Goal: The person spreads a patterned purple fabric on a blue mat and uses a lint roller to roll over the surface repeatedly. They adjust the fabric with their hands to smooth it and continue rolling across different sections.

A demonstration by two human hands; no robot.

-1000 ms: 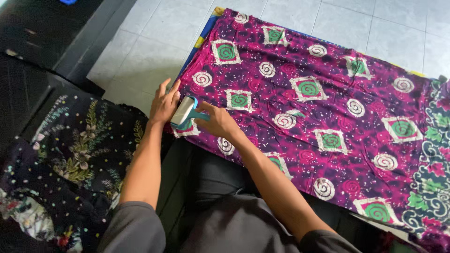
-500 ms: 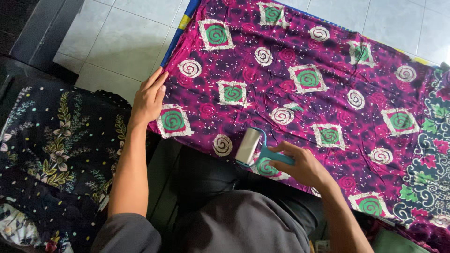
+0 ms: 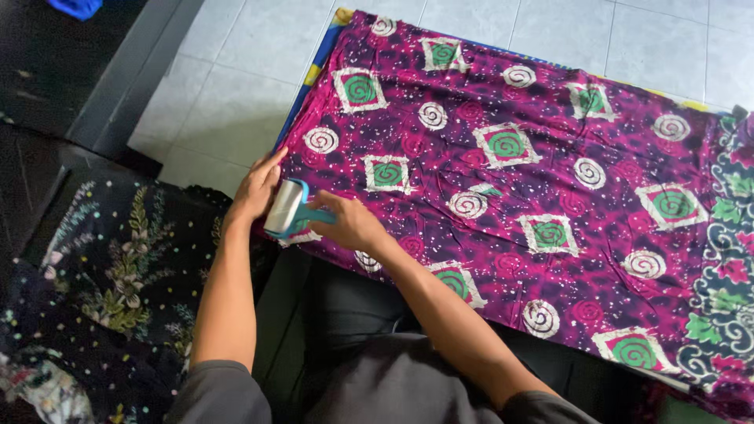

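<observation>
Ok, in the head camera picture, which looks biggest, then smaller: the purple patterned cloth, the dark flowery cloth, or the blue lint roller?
1. Purple patterned cloth with green spirals, the largest.
2. Dark floral cloth, partly cut off by the frame, so its full size is unsure.
3. Blue-handled lint roller, held in the right hand, the smallest.

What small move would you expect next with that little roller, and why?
Probably a stroke to the right along the near edge of the purple patterned cloth. The right hand holds the blue-handled lint roller at the cloth's left corner, beside the left hand pressing that corner flat, so most of the cloth lies to the right.
</observation>
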